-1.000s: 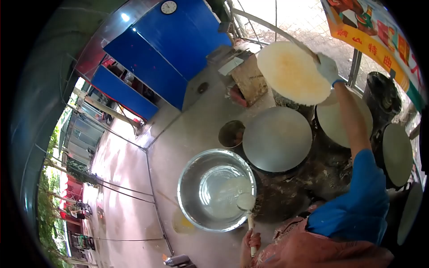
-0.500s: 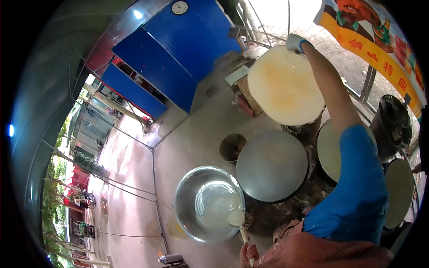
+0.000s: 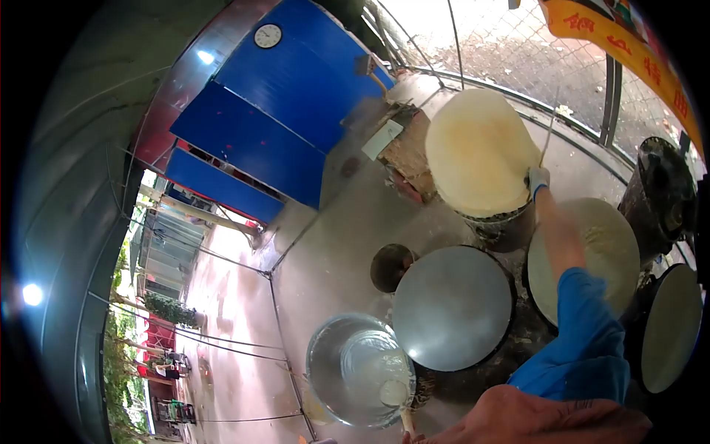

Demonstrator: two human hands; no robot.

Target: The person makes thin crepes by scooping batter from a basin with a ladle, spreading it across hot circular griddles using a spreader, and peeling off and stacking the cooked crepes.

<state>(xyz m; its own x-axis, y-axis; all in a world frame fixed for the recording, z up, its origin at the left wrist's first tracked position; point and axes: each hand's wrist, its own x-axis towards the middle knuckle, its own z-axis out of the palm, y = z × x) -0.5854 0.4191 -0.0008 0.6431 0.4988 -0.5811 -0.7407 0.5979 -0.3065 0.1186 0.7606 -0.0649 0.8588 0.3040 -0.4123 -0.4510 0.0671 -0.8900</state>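
My right hand (image 3: 539, 180), in a pale glove, is closed at the lower right edge of a large round pancake (image 3: 477, 152). A thin stick (image 3: 549, 137) juts up from this hand; whether its fingers also pinch the pancake's edge I cannot tell. The pancake rests on top of a dark drum (image 3: 503, 231). At the bottom edge, my left hand (image 3: 412, 439) is mostly cut off, its fingers around the handle of a ladle (image 3: 393, 393). The ladle's bowl, holding pale batter, is over the near right side of a big metal basin (image 3: 314, 362).
A grey round griddle (image 3: 452, 307) stands beside the basin. To its right are a griddle bearing a pale layer (image 3: 584, 255) and another round griddle (image 3: 671, 329). A small metal pot (image 3: 388, 268), a sooty bucket (image 3: 657, 196) and a wire fence (image 3: 510, 66) surround them.
My right hand has come down from the pancake's top edge to its lower right edge, and the stick now shows. The pancake has settled over the drum. My left hand still holds the ladle.
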